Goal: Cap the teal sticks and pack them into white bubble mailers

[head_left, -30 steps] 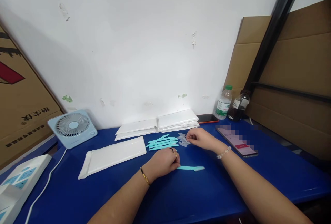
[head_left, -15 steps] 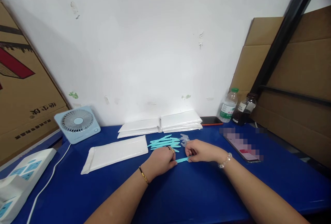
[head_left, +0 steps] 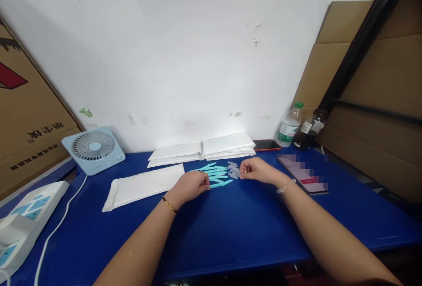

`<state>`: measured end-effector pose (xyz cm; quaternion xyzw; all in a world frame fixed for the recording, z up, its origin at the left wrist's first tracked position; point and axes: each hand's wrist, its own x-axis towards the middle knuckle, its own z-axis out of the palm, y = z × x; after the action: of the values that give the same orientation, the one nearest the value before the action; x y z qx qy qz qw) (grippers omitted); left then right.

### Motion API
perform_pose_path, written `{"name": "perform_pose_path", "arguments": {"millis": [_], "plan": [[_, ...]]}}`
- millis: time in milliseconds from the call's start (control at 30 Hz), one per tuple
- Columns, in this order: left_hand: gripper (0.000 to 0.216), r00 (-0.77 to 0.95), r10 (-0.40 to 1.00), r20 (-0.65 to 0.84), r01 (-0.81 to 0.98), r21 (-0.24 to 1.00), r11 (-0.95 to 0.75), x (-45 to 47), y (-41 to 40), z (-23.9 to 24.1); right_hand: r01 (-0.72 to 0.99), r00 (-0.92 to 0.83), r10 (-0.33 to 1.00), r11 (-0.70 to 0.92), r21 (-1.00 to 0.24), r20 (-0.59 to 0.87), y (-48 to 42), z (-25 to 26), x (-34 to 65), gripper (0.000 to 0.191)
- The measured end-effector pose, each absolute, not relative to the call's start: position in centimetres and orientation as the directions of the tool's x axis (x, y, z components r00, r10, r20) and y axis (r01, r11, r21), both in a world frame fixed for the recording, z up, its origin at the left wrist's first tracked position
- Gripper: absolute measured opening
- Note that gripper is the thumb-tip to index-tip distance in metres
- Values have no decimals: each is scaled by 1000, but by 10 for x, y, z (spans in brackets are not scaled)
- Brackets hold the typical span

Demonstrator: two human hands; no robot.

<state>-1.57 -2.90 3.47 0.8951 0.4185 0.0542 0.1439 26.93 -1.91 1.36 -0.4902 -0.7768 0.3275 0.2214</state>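
My left hand [head_left: 191, 185] is closed on one end of a slim turquoise stick [head_left: 221, 184], shaped like an eyebrow razor, which points to the right just above the blue table. Behind it lies a loose pile of similar turquoise sticks [head_left: 216, 171], partly covered by the hand. Small translucent pieces [head_left: 233, 170], like little caps, lie at the pile's right. Right beside them is my right hand [head_left: 259, 170], its thumb and fingers pinched together; whatever is between the fingertips is too small to make out.
White padded envelopes [head_left: 227, 144] are stacked by the wall, and a single envelope [head_left: 141, 185] lies at left. A blue fan [head_left: 95, 146] and a power strip [head_left: 33, 215] stand further left. Two bottles [head_left: 290, 127], a dark phone [head_left: 267, 145] and a pink-screened phone [head_left: 303, 176] are at right.
My right hand has let go of the turquoise stick and moved up to the translucent pieces. My left hand keeps the stick and has shifted left. The camera view has tilted slightly.
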Motion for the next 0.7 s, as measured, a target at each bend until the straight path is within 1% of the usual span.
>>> {"name": "perform_pose_path", "arguments": {"millis": [67,167,233,300,333,400,467,500,533,567,633,700], "plan": [[15,652,757,-50,722,346,-599,-20,-26,34,653,-360,928,321,-686,91,-12,9,273,18],[16,660,750,-38,709,360,-606,-22,-23,31,731,-322,922,385,-563,213,-9,4,272,17],[18,639,769,20,710,370,-599,-22,-20,29,763,-315,903,424,-488,292,-11,4,269,19],[25,588,800,121,713,390,-583,-23,-18,26,765,-329,883,456,-454,334,-15,7,265,19],[35,558,812,174,716,395,-576,-23,-16,24,762,-339,876,469,-446,342,-17,9,263,18],[65,524,818,238,721,388,-574,-21,-13,17,758,-363,867,488,-433,343,-20,13,261,17],[91,540,817,205,729,371,-575,-18,-11,10,759,-378,862,497,-421,337,-21,14,262,17],[99,556,814,168,732,365,-575,-16,-10,6,757,-383,858,504,-416,342,-21,13,262,18],[102,571,810,132,734,360,-576,-14,-10,2,751,-389,851,515,-413,353,-20,12,263,20],[99,584,804,106,733,356,-580,-12,-9,-1,741,-396,842,529,-414,368,-19,10,263,24],[85,612,784,102,716,350,-604,-9,-9,-4,708,-428,820,565,-424,380,-16,4,263,34],[68,644,754,128,684,344,-643,-9,-10,-5,674,-497,805,593,-441,323,-12,-4,261,42]]}}
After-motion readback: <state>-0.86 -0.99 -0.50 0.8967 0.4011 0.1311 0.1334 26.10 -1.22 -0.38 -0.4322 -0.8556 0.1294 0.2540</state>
